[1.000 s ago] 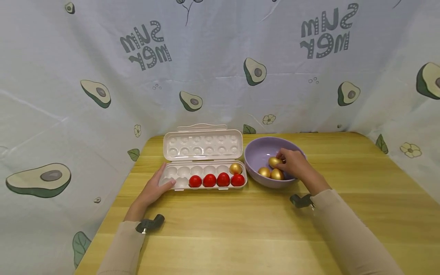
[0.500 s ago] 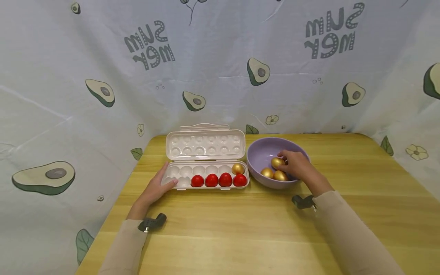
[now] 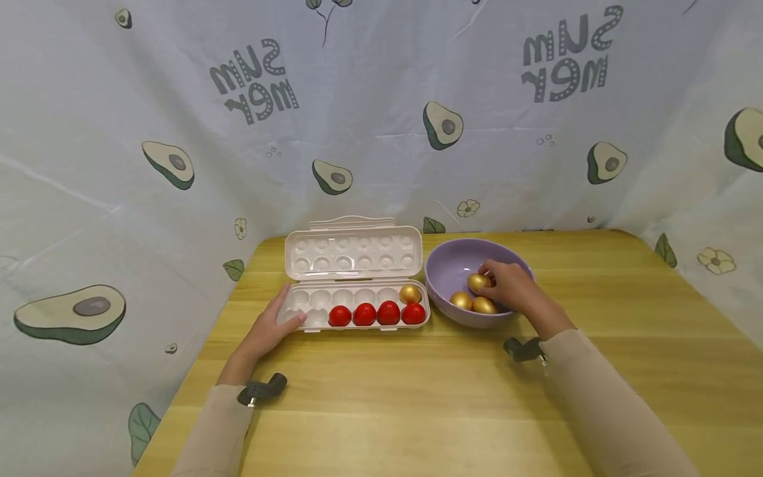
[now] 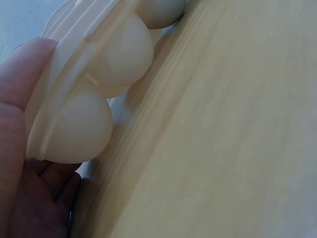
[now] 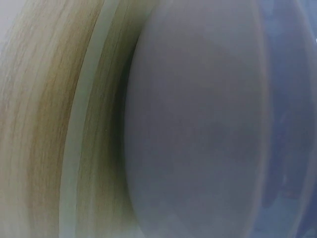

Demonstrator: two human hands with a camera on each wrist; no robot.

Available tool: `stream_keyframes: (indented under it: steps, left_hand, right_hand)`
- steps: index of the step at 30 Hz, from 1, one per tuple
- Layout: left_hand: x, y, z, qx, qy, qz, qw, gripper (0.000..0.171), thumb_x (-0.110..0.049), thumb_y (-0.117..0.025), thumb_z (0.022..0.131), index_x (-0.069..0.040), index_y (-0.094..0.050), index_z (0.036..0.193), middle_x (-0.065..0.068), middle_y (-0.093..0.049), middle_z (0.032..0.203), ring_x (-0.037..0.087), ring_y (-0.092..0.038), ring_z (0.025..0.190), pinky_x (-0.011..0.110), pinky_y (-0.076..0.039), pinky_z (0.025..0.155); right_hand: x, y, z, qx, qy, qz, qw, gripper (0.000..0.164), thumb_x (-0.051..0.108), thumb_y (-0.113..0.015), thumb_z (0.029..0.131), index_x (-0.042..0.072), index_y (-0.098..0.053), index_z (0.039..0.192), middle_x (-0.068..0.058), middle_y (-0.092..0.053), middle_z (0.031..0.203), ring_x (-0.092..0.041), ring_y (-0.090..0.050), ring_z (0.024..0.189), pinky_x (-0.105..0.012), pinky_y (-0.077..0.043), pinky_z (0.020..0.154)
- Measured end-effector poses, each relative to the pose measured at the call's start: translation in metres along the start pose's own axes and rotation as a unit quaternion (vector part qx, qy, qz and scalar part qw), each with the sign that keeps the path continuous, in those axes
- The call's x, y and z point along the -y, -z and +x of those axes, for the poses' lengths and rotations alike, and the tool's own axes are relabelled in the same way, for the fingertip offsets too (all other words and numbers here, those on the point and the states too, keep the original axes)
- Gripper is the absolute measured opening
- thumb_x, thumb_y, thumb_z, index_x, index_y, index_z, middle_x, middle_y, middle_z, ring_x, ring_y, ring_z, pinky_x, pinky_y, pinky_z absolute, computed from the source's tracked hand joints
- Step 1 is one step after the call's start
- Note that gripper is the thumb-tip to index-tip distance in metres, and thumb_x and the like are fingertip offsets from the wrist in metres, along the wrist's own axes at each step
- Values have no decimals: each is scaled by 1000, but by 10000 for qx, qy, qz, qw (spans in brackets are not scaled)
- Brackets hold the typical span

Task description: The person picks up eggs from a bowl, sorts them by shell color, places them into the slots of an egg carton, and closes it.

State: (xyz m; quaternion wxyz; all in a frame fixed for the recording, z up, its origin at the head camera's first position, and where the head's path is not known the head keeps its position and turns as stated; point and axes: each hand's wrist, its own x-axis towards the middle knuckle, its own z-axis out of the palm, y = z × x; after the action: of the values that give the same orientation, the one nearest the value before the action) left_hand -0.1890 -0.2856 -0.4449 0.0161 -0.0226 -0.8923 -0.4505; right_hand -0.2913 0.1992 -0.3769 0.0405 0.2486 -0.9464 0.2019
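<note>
My left hand [image 3: 265, 334] grips the left end of an open white egg box [image 3: 342, 297], thumb over the front rim. The left wrist view shows the thumb [image 4: 25, 74] at the rim and curled fingers [image 4: 54, 191] beneath the rounded cups. Several red eggs [image 3: 364, 314] fill the front row from the right, and one gold egg [image 3: 409, 294] sits in the back right cup. My right hand [image 3: 514, 286] reaches into a purple bowl [image 3: 471, 320], pinching a gold egg [image 3: 479, 283]. Two other gold eggs [image 3: 461, 300] lie by it. The right wrist view shows just the bowl's outer wall [image 5: 198, 124].
The box's lid [image 3: 354, 255] stands tilted back, hinged behind the cups. Bowl and box sit side by side on a wooden table [image 3: 387, 397]. A printed cloth [image 3: 381, 99] hangs behind and along both sides.
</note>
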Motion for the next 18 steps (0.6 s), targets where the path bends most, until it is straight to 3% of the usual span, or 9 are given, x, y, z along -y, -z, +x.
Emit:
stream_keyframes:
  steps: [18]
  left_hand:
    - [2, -1, 1, -21, -26, -69, 10000, 87, -41, -62, 91, -14, -11, 156, 19, -11, 159, 41, -10, 145, 60, -9, 114]
  right_hand:
    - [-2, -1, 0, -253, 22, 249, 9994, 29, 10, -74, 83, -4, -59, 103, -23, -68, 97, -37, -65, 91, -51, -52, 80]
